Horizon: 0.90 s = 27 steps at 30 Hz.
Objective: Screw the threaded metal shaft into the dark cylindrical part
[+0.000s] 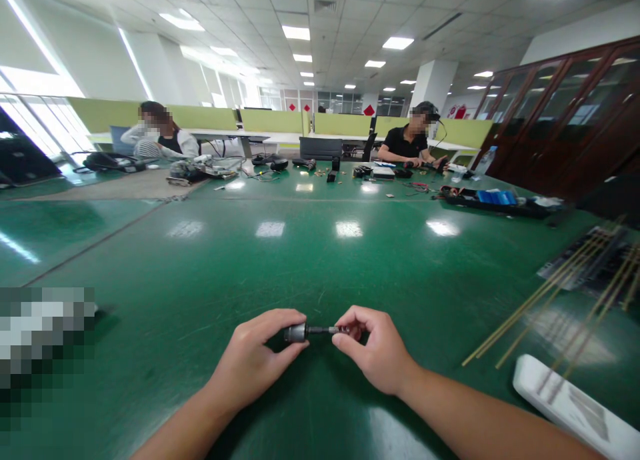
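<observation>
Both forearms reach in from the near edge of the green table (200,260). Left hand (253,360): fingers curled, thumb and fingertips pinching the thick grey end of a small dark cylinder (296,333). Right hand (377,350): thumb and forefinger closed on the thin end of the same part, where a narrow shaft (323,330) runs between the two hands. The part is held level, just above the table surface, near the front edge.

To the right lie several thin brass rods (540,300), crossing a white flat object (575,407) and a dark tray (595,260). At the far end of the table, two other people (413,143) sit among tools and cables. A dark wooden cabinet (565,113) stands along the right wall.
</observation>
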Tool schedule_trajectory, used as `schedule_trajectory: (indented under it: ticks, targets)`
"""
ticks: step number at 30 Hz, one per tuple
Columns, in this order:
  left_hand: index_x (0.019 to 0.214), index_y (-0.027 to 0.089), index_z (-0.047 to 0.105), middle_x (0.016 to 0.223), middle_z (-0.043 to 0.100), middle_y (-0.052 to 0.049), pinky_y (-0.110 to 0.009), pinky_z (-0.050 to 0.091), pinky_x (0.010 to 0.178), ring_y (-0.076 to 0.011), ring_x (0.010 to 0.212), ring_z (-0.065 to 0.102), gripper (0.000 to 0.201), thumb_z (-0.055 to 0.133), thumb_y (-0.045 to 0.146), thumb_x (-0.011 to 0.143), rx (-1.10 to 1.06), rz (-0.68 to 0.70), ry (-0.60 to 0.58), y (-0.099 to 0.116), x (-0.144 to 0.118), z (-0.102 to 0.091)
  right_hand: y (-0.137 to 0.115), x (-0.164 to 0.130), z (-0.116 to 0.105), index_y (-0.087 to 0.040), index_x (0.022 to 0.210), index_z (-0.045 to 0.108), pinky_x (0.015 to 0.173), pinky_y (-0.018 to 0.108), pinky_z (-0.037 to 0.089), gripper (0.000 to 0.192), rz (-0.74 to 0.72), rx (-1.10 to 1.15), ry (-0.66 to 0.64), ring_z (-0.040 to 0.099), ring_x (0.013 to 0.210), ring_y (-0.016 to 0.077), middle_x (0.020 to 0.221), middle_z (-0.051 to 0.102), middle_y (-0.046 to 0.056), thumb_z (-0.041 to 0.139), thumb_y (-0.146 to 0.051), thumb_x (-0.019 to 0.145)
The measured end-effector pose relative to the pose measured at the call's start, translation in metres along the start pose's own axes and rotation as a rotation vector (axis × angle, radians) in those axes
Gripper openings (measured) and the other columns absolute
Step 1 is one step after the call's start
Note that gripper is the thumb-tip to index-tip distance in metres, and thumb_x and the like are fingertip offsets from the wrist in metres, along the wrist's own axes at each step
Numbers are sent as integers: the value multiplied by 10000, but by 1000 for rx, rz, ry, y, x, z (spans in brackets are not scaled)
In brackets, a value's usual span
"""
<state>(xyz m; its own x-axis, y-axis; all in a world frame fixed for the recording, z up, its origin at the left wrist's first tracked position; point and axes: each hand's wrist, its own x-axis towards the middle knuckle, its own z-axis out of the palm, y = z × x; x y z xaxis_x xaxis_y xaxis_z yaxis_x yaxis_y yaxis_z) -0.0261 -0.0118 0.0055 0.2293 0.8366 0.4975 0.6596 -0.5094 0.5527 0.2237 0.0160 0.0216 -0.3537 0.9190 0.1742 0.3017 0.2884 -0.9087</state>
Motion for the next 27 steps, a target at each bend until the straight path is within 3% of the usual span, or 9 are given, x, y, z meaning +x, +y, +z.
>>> schedule_trajectory:
  ticks: [14,17,20,24,27]
  targets:
    - [1137,293,644,1095,693,-8,-327,534,924,-196,1013,663,299,733,287,851,13,-30,27,4,1,-5,-2,0,0,-170,819,678,599,250,418,119,2,14,7,528,624,134,680,607,-6,716,-282,829]
    - [1129,281,643,1088,685,-22,-341,532,908,-210,1010,657,291,733,330,857,8,-81,48,5,2,-8,1,1,0,-166,827,661,603,250,423,226,5,96,33,543,623,132,696,610,3,650,-377,908]
    - [1117,258,646,1083,678,-43,-362,540,907,-230,1011,654,304,733,394,859,-26,-159,95,7,5,-7,9,2,1,-160,784,622,556,251,413,427,45,252,31,533,571,126,664,586,10,472,-494,1004]
    - [1294,224,575,1146,691,-79,-359,567,962,-236,1063,676,484,690,462,889,-288,-364,202,14,10,-10,16,1,3,-179,652,510,459,244,330,553,114,376,26,417,461,110,529,433,-31,392,-584,1010]
    - [1314,196,581,1161,702,-96,-317,589,937,-233,1081,687,465,602,477,944,-404,-438,233,22,8,-28,17,-2,3,-188,618,462,479,247,325,569,92,358,23,389,451,101,508,380,-44,385,-592,1011]
